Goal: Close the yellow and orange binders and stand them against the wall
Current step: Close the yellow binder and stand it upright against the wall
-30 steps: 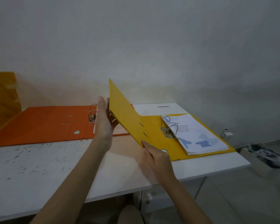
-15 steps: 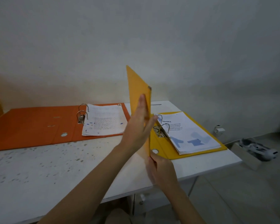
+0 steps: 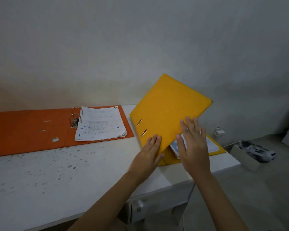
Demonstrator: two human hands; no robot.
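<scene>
- The yellow binder (image 3: pixel 167 112) lay at the right end of the white desk (image 3: pixel 57 172), its cover tilted partway down over its papers (image 3: pixel 210 145).
- The left hand (image 3: pixel 148 152) pressed flat on the cover's near corner, fingers together.
- The right hand (image 3: pixel 193 144) rested beside it, fingers spread, gripping nothing.
- The orange binder (image 3: pixel 23 130) lay open flat to the left, sheets (image 3: pixel 102 124) on its rings.
</scene>
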